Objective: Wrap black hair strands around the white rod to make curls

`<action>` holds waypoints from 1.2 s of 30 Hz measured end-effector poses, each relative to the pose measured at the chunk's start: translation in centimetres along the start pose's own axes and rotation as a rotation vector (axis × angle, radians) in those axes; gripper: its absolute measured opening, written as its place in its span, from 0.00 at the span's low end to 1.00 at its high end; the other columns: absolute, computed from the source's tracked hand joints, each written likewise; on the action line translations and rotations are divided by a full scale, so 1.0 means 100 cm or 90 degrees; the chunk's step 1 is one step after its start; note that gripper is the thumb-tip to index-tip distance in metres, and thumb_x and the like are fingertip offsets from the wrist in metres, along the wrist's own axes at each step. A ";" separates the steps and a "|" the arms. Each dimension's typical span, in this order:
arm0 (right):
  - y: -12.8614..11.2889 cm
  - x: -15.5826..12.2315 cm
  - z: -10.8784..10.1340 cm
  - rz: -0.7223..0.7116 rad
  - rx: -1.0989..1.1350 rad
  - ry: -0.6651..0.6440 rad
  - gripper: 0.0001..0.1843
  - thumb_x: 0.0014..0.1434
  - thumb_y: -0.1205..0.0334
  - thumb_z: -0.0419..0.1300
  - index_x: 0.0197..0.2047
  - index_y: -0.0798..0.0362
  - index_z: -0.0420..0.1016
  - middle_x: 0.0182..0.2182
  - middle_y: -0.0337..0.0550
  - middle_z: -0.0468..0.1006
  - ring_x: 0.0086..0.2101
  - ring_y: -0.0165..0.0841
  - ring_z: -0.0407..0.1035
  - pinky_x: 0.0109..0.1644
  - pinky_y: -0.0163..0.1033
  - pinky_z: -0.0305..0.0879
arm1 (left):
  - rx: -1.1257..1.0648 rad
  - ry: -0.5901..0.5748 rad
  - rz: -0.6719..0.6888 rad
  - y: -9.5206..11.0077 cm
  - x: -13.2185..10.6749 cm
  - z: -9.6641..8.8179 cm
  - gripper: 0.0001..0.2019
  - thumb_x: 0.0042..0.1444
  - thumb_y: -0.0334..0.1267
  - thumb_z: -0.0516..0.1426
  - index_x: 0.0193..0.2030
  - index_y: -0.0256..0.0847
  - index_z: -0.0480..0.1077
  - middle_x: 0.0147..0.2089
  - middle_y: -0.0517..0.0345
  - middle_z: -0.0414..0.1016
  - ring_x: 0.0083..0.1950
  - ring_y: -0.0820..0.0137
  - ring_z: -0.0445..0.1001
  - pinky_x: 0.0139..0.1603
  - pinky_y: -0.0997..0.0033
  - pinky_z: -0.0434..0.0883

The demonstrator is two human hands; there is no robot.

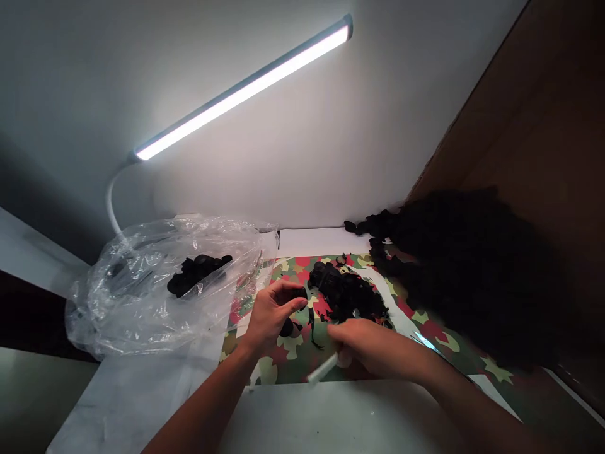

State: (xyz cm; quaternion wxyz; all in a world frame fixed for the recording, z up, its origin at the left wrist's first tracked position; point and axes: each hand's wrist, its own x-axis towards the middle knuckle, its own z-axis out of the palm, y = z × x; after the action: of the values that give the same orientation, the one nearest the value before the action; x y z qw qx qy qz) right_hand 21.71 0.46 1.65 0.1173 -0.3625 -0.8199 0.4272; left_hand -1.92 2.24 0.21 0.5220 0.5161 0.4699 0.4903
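My left hand [271, 312] is pinched round a small black part [299, 292] above a camouflage-patterned mat [288, 366]. My right hand [366, 343] is closed on a thin white tool [322, 371] whose end sticks out toward me. Both hands hover just in front of a small heap of black parts [347, 293] lying on the mat. A second small black piece [286, 328] shows beneath my left fingers.
A crumpled clear plastic bag [142, 302] holding several black parts [196, 272] sits to the left. A large dark pile [477, 271] fills the right side against a brown board [534, 126]. A lit bar lamp [246, 88] hangs overhead before a white wall.
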 end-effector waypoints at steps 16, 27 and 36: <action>-0.024 0.050 0.007 0.088 0.366 0.272 0.22 0.62 0.42 0.59 0.29 0.52 0.66 0.23 0.32 0.58 0.25 0.28 0.52 0.29 0.34 0.50 | 0.073 0.003 0.091 -0.006 -0.004 0.003 0.20 0.45 0.36 0.72 0.47 0.42 0.81 0.38 0.55 0.75 0.36 0.66 0.77 0.29 0.72 0.79; -0.022 0.050 0.013 0.134 0.602 0.233 0.25 0.55 0.40 0.66 0.26 0.50 0.61 0.20 0.29 0.51 0.21 0.26 0.44 0.23 0.33 0.43 | -0.015 -0.009 0.095 -0.001 -0.004 0.000 0.11 0.46 0.39 0.72 0.34 0.38 0.80 0.35 0.54 0.76 0.35 0.68 0.77 0.31 0.72 0.80; 0.013 0.040 -0.018 0.053 0.600 0.453 0.28 0.57 0.33 0.63 0.34 0.53 0.80 0.27 0.42 0.77 0.23 0.29 0.68 0.26 0.35 0.68 | -0.079 -0.058 -0.106 0.006 -0.003 0.000 0.15 0.43 0.43 0.72 0.30 0.37 0.75 0.21 0.63 0.72 0.16 0.72 0.73 0.16 0.74 0.71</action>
State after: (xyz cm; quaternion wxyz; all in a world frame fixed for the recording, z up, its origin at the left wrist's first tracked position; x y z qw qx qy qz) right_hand 20.43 4.77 1.27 0.5165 -0.4239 -0.4374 0.6019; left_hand -1.94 1.92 0.83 0.6130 0.4636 0.4555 0.4492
